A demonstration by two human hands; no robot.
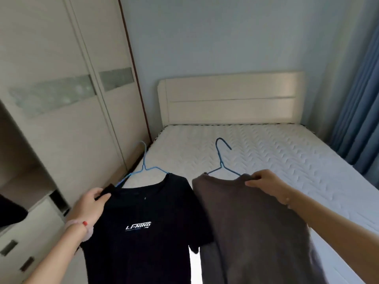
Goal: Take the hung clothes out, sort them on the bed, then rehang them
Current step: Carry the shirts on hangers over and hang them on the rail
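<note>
A black T-shirt [143, 232] with white lettering hangs on a light blue wire hanger [144, 167]. My left hand [92, 203] grips its left shoulder. Beside it on the right, a grey-brown T-shirt [252, 232] hangs on a darker blue wire hanger [221, 160]; my right hand [264, 182] pinches its right shoulder. I hold both shirts up over the near end of the bed [266, 160], whose bare white quilted mattress lies beyond them.
A cream wardrobe [61, 99] with sliding doors fills the left side; its near section stands open with a dark garment [10, 212] at the edge and drawers below. A cream headboard [229, 99] stands against the far wall. Blue curtains [361, 99] hang at the right.
</note>
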